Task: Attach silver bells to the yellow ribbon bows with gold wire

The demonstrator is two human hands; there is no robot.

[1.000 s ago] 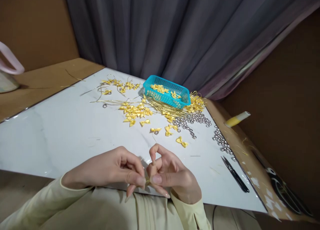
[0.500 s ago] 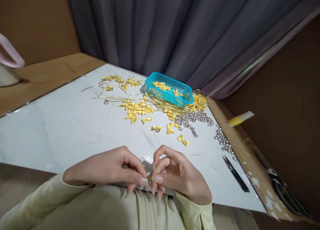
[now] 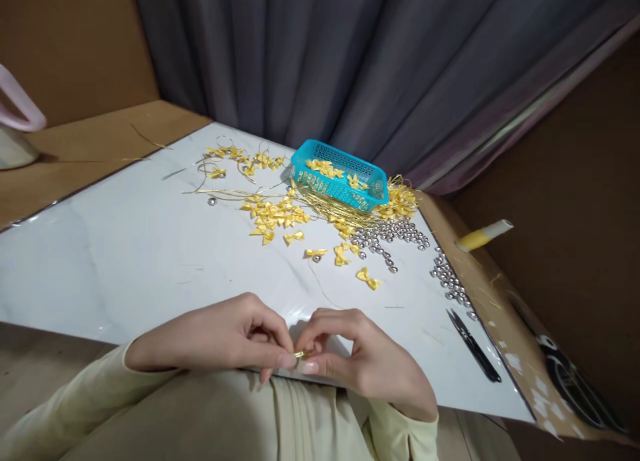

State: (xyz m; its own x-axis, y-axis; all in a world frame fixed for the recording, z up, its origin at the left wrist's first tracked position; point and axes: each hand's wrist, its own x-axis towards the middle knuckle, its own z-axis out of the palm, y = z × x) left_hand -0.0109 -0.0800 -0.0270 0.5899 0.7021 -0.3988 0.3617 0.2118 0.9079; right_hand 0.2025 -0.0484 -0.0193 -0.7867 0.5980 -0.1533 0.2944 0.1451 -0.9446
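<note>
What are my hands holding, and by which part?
A tiny, shiny gold-coloured piece, one end pinched in your left hand; your right hand is at the other end, its grip unclear.

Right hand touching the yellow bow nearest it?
Apart. The head view shows a strip of white tabletop between the right hand and that yellow bow.

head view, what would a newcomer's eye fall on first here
The bright blue basket stands out most, at the far side of the white tabletop. Then come the yellow bows heaped before it and the silver beads scattered to the right. At the near edge, the left hand and right hand have a small gold piece between their fingertips.
</note>
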